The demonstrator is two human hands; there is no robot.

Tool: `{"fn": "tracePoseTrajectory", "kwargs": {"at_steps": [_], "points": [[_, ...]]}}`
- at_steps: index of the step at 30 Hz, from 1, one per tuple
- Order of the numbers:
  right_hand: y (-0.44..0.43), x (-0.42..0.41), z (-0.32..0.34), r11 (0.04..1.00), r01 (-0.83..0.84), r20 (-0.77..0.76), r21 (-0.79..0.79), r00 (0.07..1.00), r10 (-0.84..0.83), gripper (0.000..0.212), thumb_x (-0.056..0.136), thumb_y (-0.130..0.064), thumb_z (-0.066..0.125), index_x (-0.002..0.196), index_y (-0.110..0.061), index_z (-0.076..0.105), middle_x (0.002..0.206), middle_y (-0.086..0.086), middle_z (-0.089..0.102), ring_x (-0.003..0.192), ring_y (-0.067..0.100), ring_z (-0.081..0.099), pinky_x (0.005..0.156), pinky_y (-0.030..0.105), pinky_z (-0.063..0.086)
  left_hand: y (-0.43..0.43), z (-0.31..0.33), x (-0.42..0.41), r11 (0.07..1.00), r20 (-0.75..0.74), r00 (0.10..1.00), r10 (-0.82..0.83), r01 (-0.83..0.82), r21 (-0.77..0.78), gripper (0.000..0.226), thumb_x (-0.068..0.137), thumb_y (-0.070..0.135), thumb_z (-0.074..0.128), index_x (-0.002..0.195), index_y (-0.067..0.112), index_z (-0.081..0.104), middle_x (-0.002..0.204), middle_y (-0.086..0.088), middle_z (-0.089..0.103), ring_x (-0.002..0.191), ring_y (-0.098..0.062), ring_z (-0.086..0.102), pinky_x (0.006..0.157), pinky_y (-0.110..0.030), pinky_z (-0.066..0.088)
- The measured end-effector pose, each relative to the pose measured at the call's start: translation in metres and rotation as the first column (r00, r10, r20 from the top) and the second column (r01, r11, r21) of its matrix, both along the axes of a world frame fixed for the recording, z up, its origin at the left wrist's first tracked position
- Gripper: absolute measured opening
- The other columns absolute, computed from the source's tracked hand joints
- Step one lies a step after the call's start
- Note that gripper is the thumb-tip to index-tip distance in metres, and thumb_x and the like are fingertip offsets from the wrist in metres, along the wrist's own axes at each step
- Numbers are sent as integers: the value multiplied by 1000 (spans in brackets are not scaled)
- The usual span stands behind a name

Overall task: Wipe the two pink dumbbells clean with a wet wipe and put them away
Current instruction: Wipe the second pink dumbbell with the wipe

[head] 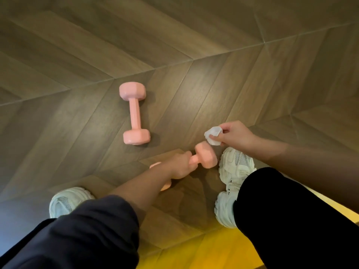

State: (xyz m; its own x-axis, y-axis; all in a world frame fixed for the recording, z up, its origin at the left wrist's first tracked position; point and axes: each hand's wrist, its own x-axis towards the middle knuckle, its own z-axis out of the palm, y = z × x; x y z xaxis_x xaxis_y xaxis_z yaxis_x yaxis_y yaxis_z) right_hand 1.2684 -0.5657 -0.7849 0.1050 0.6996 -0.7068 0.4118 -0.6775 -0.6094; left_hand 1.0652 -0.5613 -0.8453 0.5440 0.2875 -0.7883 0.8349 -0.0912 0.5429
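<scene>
One pink dumbbell (134, 113) lies on the wooden floor ahead of me, its handle running away from me. My left hand (179, 165) grips the handle of the second pink dumbbell (206, 155) and holds it tilted above the floor; its near end peeks out under my wrist. My right hand (234, 134) pinches a crumpled white wet wipe (212, 135) just above the raised end of that dumbbell, barely apart from it.
My two white sneakers stand on the chevron wood floor, the left shoe (67, 200) and the right shoe (236, 171) on either side of the held dumbbell. A yellow surface (223, 251) shows at the bottom edge. My dark trouser legs fill the lower corners.
</scene>
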Motion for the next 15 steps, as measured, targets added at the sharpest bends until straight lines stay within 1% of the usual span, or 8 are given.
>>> {"fn": "tracePoseTrajectory", "kwargs": {"at_steps": [2, 4, 6, 7, 9, 12, 14, 15], "points": [[13, -9, 33, 995, -43, -17, 93, 999, 45, 12, 90, -16, 72, 80, -24, 72, 65, -10, 70, 57, -3, 59, 55, 10, 43, 13, 33, -14, 999, 29, 999, 33, -34, 19, 39, 100, 48, 46, 123, 17, 49, 117, -7, 60, 101, -24, 59, 92, -42, 49], [25, -18, 81, 978, -66, -25, 197, 997, 73, 16, 93, -15, 68, 81, -26, 71, 56, -15, 67, 52, -6, 56, 50, 9, 39, 27, 76, -32, 994, 74, 995, 60, -66, 82, 42, 97, 54, 48, 116, 16, 51, 108, -5, 61, 97, -24, 59, 86, -39, 49], [33, -26, 139, 949, -90, -39, 302, 994, 107, 17, 95, -18, 65, 86, -30, 73, 63, -14, 70, 61, -1, 59, 55, 14, 44, 40, 127, -52, 976, 102, 992, 81, -100, 194, 42, 95, 56, 51, 103, 15, 52, 94, -2, 60, 87, -23, 57, 73, -36, 43], [33, -31, 169, 927, -104, -51, 360, 990, 131, 18, 95, -18, 65, 87, -31, 73, 69, -14, 72, 65, 0, 61, 57, 16, 46, 44, 155, -62, 961, 111, 989, 101, -126, 245, 44, 95, 56, 52, 100, 12, 53, 91, -4, 60, 83, -24, 55, 70, -35, 40], [29, -44, 228, 876, -120, -76, 467, 982, 174, 20, 96, -18, 63, 88, -33, 74, 75, -16, 73, 68, -4, 61, 59, 13, 48, 47, 213, -82, 930, 148, 976, 163, -202, 308, 46, 95, 52, 54, 102, 7, 55, 89, -9, 62, 73, -22, 55, 68, -36, 42], [12, -65, 296, 792, -117, -106, 600, 969, 223, 25, 98, -12, 59, 91, -32, 73, 74, -20, 72, 64, -9, 59, 62, 8, 46, 36, 295, -110, 871, 235, 943, 236, -313, 378, 43, 96, 48, 54, 103, 5, 56, 82, -8, 62, 62, -17, 53, 68, -39, 47], [-3, -77, 328, 742, -103, -141, 662, 956, 259, 27, 98, -9, 58, 93, -31, 74, 79, -19, 73, 68, -5, 60, 67, 10, 49, 22, 342, -126, 826, 317, 905, 283, -398, 400, 43, 96, 46, 56, 100, 4, 56, 75, -3, 61, 59, -16, 53, 64, -39, 47], [-11, -83, 341, 723, -77, -173, 687, 949, 265, 28, 98, -9, 58, 95, -31, 75, 85, -16, 75, 74, -1, 62, 71, 13, 52, 13, 362, -133, 802, 352, 887, 300, -434, 411, 42, 96, 45, 57, 98, 3, 56, 73, -2, 60, 59, -17, 52, 64, -41, 48]]}}
